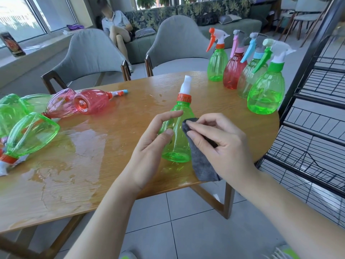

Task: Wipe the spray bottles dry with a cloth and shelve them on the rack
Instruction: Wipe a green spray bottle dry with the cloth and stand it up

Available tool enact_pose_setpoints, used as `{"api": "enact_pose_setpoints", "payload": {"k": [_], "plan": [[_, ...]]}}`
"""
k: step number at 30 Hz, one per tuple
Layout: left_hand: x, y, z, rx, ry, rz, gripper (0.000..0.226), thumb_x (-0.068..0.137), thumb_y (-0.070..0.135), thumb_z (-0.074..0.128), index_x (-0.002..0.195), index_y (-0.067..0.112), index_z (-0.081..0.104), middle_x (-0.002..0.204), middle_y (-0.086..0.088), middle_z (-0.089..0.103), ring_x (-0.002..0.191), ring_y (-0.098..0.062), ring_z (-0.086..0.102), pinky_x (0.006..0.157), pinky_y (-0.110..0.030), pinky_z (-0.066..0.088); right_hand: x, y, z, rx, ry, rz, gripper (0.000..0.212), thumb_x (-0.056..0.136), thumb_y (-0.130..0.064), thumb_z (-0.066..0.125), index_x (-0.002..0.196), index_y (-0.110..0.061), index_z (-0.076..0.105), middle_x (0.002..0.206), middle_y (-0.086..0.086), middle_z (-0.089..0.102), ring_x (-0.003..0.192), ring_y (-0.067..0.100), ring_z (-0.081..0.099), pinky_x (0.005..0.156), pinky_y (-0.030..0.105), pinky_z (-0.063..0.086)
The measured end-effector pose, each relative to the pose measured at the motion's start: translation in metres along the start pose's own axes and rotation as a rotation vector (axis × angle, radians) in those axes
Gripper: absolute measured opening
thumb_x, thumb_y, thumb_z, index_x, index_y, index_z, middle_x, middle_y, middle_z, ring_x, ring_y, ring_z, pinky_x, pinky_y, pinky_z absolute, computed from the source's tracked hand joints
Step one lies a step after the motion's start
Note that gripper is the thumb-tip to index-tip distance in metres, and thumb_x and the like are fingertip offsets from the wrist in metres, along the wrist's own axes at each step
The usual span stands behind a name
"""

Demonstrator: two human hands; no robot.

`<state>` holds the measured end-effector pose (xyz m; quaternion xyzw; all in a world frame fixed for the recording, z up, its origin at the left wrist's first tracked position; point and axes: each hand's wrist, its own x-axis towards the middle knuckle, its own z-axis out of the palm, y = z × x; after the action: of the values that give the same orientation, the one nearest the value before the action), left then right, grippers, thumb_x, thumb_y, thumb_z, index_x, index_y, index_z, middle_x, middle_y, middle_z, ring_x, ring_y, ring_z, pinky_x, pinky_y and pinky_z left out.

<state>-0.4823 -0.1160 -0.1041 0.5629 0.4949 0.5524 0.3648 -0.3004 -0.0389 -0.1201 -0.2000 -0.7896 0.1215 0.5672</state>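
**Cloth meets green bottle at a wet surface**

My left hand (149,146) grips a green spray bottle with an orange collar (178,131) and holds it upright above the near edge of the wooden surface (115,169), thumb across its front and fingers (168,115) curled round its far side. My right hand (220,146) pinches a grey cloth (202,161) and presses a fold of it against the bottle's right side, just beside my left thumb; the rest of the cloth hangs down below my right palm.

Beyond my right fingers, four trigger bottles stand upright in a row near the surface's right end: a green one with an orange trigger (217,66), a red one with a pink trigger (233,71), a pale green one with a blue trigger (248,75) and a green one with a green trigger (267,92). Just right of them, and right of my right hand, rises the black wire rack (317,128), its shelves bare where I can see them.

Well left of my left fingers, several green bottles (31,133) and two pink-red bottles (91,102) lie on their sides. A water puddle (71,150) spreads between them and my left wrist.

Across the surface stand two grey chairs (89,53), and a person sits on the sofa (233,23) behind them.
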Motion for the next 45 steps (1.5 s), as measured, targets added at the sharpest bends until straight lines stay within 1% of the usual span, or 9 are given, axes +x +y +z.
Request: {"api": "enact_pose_setpoints", "payload": {"k": [6, 10, 14, 19, 24, 28, 35, 42, 45], "plan": [[0.003, 0.002, 0.006, -0.027, 0.124, 0.014, 0.035, 0.099, 0.045, 0.066, 0.133, 0.038, 0.062, 0.128, -0.006, 0.066, 0.111, -0.024, 0.060, 0.093, -0.047, 0.045, -0.016, -0.003, 0.001, 0.011, -0.226, -0.205, 0.016, 0.097, -0.008, 0.075, 0.112, -0.006, 0.080, 0.102, 0.011, 0.067, 0.087, 0.022, 0.065, 0.079, 0.031, 0.054], [0.006, 0.001, 0.006, -0.040, 0.120, 0.015, 0.035, 0.098, 0.037, 0.068, 0.132, 0.039, 0.063, 0.136, -0.013, 0.064, 0.125, -0.041, 0.061, 0.104, -0.058, 0.049, -0.019, 0.000, -0.002, -0.034, -0.189, -0.231, 0.015, 0.098, -0.011, 0.074, 0.110, -0.006, 0.081, 0.102, 0.010, 0.070, 0.088, 0.023, 0.067, 0.081, 0.033, 0.054], [0.004, 0.001, -0.001, -0.130, 0.109, -0.013, 0.037, 0.097, 0.031, 0.068, 0.133, 0.034, 0.065, 0.131, -0.012, 0.067, 0.118, -0.036, 0.065, 0.102, -0.055, 0.050, -0.022, 0.004, -0.004, -0.013, -0.165, -0.183, 0.016, 0.096, -0.009, 0.076, 0.110, -0.006, 0.081, 0.104, 0.009, 0.070, 0.091, 0.020, 0.068, 0.081, 0.032, 0.057], [0.000, 0.002, -0.005, -0.090, 0.018, 0.019, 0.037, 0.097, 0.031, 0.073, 0.133, 0.034, 0.067, 0.137, -0.011, 0.066, 0.130, -0.042, 0.060, 0.113, -0.063, 0.046, -0.011, -0.001, 0.000, -0.019, -0.064, -0.095, 0.017, 0.092, -0.009, 0.081, 0.109, -0.006, 0.081, 0.102, 0.009, 0.069, 0.087, 0.017, 0.067, 0.082, 0.025, 0.055], [-0.002, 0.005, -0.004, -0.010, -0.023, 0.048, 0.038, 0.097, 0.021, 0.068, 0.133, 0.033, 0.066, 0.134, 0.008, 0.069, 0.123, -0.009, 0.061, 0.104, -0.036, 0.052, 0.014, -0.001, -0.004, -0.014, 0.049, 0.116, 0.016, 0.093, -0.015, 0.078, 0.107, -0.009, 0.082, 0.100, 0.001, 0.073, 0.089, 0.006, 0.066, 0.082, 0.012, 0.048], [-0.002, 0.007, -0.001, -0.031, -0.029, 0.049, 0.035, 0.100, 0.016, 0.067, 0.134, 0.026, 0.064, 0.125, 0.013, 0.070, 0.114, -0.001, 0.064, 0.093, -0.021, 0.052, 0.018, 0.005, -0.005, 0.091, 0.057, 0.231, 0.016, 0.095, -0.016, 0.075, 0.109, -0.011, 0.081, 0.105, -0.006, 0.075, 0.096, 0.003, 0.071, 0.085, 0.023, 0.057], [-0.002, 0.001, 0.000, -0.133, 0.044, 0.041, 0.043, 0.092, 0.024, 0.074, 0.132, 0.036, 0.063, 0.132, -0.001, 0.068, 0.124, -0.024, 0.064, 0.105, -0.041, 0.054, -0.011, -0.005, 0.000, 0.008, 0.035, 0.107, 0.017, 0.090, -0.008, 0.081, 0.107, -0.007, 0.081, 0.107, 0.001, 0.077, 0.097, 0.004, 0.071, 0.088, 0.015, 0.052], [-0.002, 0.006, 0.000, -0.145, -0.006, 0.021, 0.038, 0.092, 0.020, 0.072, 0.124, 0.040, 0.069, 0.131, 0.008, 0.069, 0.121, -0.011, 0.064, 0.093, -0.025, 0.054, 0.001, -0.003, -0.003, 0.032, 0.069, 0.131, 0.016, 0.093, -0.011, 0.078, 0.108, -0.007, 0.081, 0.104, 0.001, 0.076, 0.092, 0.007, 0.070, 0.083, 0.015, 0.052], [-0.002, 0.004, 0.001, -0.189, -0.005, 0.009, 0.038, 0.094, 0.019, 0.070, 0.127, 0.038, 0.067, 0.131, 0.000, 0.067, 0.117, -0.018, 0.064, 0.092, -0.029, 0.054, -0.005, -0.004, -0.002, 0.031, 0.053, 0.134, 0.018, 0.093, -0.012, 0.078, 0.110, -0.008, 0.081, 0.104, 0.001, 0.074, 0.093, 0.009, 0.070, 0.082, 0.018, 0.053]]}}
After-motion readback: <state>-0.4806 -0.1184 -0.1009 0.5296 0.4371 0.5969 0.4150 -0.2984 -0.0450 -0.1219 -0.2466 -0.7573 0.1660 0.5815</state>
